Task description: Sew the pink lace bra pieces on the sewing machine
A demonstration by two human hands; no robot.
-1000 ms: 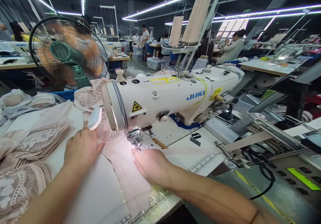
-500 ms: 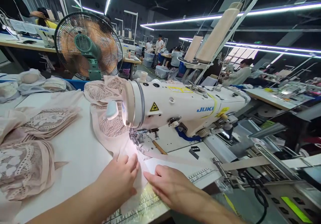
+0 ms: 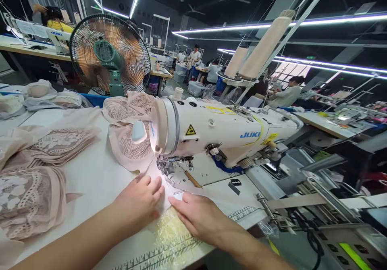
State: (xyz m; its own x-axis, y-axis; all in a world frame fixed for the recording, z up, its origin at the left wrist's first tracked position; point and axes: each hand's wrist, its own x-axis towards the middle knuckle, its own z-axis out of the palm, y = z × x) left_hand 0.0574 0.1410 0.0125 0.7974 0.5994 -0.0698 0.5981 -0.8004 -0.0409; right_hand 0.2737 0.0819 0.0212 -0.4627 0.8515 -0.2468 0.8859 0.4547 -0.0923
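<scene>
A pale pink lace bra (image 3: 130,151) lies on the white table, its near edge running under the sewing machine's lit presser foot (image 3: 163,167). My left hand (image 3: 139,201) presses on that fabric just before the foot, fingers curled and bunched together. Close beside it, my right hand (image 3: 196,215) has its thumb and forefinger closed at the fabric's right edge; the exact grip beneath the fingers is hidden. The white sewing machine (image 3: 211,125) stands directly beyond both hands.
Stacked lace bra pieces (image 3: 30,197) lie at the left. A wooden-handled tool (image 3: 192,179) and black blades (image 3: 234,186) rest by the machine. Measuring tape (image 3: 145,260) runs along the front edge. A fan (image 3: 104,52) stands behind; thread cones (image 3: 266,44) rise to the right.
The fabric has moved a little further into the machine, and less of it shows between my hands. Both hands have shifted slightly toward the presser foot. The camera view has tilted slightly.
</scene>
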